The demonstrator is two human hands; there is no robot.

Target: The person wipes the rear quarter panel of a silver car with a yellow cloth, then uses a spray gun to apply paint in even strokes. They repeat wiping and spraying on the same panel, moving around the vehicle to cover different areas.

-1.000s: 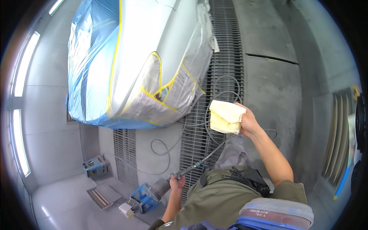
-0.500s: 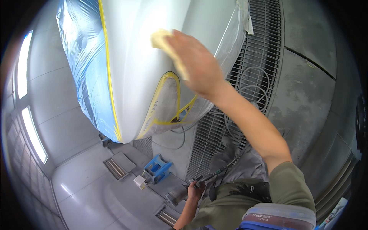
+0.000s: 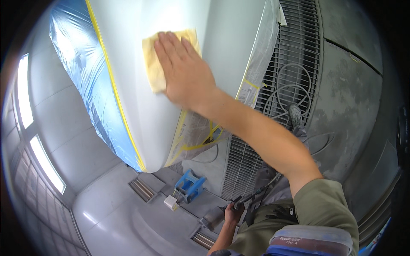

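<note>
My right hand holds a pale yellow cloth against a white-grey car body panel. Its fingers lie stretched flat over the cloth, with the thumb side low. Down by my waist, my left hand is wrapped round the handle of a spray gun with a greyish cup. A hose runs up from the gun past my legs. Yellow tape borders the panel on the left, and taped masking film covers the part below my right wrist.
Blue plastic sheeting drapes the car's left side. A floor grating runs along the right, with a coiled hose lying across it near my shoe. A blue stand and a small white box are on the grey floor.
My right hand has moved left with the cloth, which now lies spread flat on the panel instead of edge-on. The view has shifted slightly; my left hand still grips the spray gun.
</note>
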